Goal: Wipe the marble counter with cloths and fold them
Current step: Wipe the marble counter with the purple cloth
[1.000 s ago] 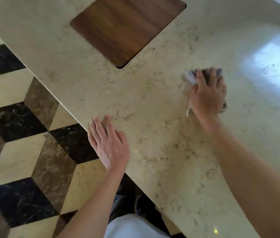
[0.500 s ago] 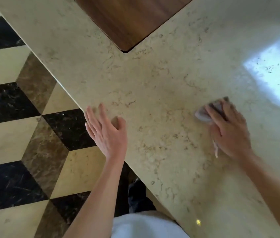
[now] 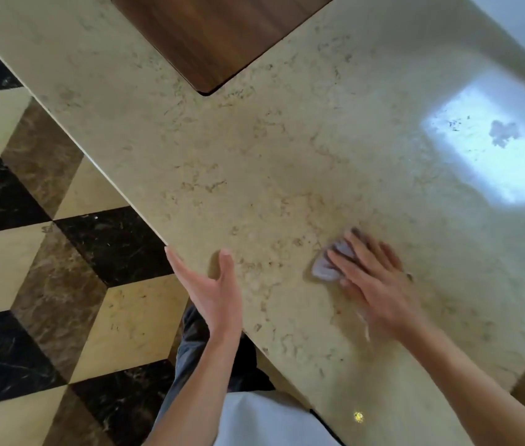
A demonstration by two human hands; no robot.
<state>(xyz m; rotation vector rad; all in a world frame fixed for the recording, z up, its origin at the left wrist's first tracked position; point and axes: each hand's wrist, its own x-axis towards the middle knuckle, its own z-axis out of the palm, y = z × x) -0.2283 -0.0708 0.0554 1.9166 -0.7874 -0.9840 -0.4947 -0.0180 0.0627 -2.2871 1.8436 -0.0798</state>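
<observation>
Right hand (image 3: 380, 284) presses flat on a grey cloth (image 3: 328, 263) on the counter (image 3: 254, 162), while left hand (image 3: 213, 291) hangs spread wide at its edge.

A small grey-lilac cloth (image 3: 330, 263) lies crumpled flat on the bench (image 3: 271, 175), near its front edge. The bench is polished beige marble with brown veining.

No readable text, labels, brands, numbers or signs anywhere.
</observation>
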